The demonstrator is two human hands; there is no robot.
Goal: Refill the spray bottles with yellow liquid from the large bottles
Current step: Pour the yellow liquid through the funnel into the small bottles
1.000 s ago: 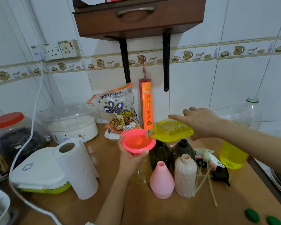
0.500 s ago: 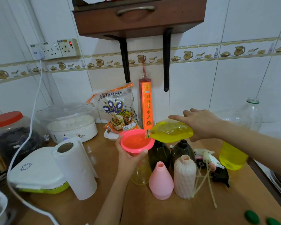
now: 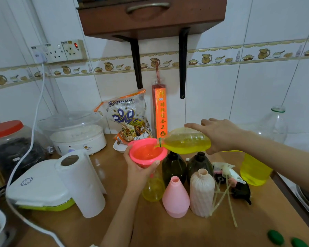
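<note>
hands: r grips tilted big bottle, l grips pink funnel.

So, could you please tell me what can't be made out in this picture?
Head view only:
- Neck of the clear spray bottle: hidden by the left hand and funnel.
- Base of the large bottle: covered by the right hand.
- Green caps: cut off by the bottom edge.
</note>
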